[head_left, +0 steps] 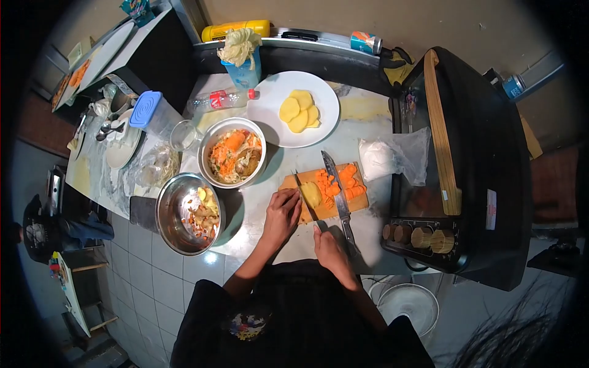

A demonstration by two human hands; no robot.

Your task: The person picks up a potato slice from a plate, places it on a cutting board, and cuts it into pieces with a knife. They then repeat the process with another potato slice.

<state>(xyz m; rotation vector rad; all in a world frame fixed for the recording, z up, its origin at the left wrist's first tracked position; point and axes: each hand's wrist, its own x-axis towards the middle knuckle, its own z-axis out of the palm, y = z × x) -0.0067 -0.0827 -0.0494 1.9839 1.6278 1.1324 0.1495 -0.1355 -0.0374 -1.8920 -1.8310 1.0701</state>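
Note:
My right hand [331, 248] is closed around the handle of a kitchen knife [305, 195], its blade pointing away across the wooden cutting board [359, 202]. Left of that blade, my left hand [283, 211] has its fingers bent and bunched at the board's edge; what lies under them is hidden. Yellow potato slices [311, 194] rest just right of the blade. Beyond them are small cut carrot pieces [328, 186] and thicker carrot chunks [350, 180]. A second, larger knife [337, 193] lies between the carrots, its handle over the board's near edge.
A white plate [261, 119] bears potato slices. Left stand a pot [262, 153] of shredded vegetables and a steel bowl [161, 214] with peelings. A plastic bottle [215, 100] lies behind. At right, a bag of white powder [377, 157] sits beside a black oven [485, 172].

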